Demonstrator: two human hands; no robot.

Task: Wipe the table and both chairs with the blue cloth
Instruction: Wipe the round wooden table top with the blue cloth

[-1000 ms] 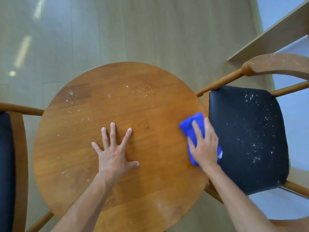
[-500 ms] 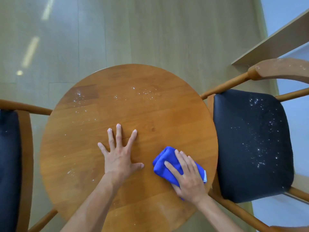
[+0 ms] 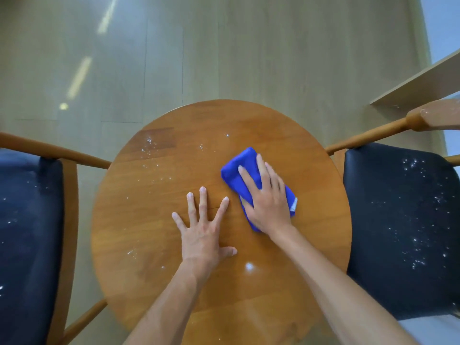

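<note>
Two bare forearms end in the left hand [image 3: 201, 235] and right hand [image 3: 266, 202], sleeveless, unadorned

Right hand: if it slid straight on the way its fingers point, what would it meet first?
Probably the white specks past the blue cloth under the right hand, then the table edge.
</note>
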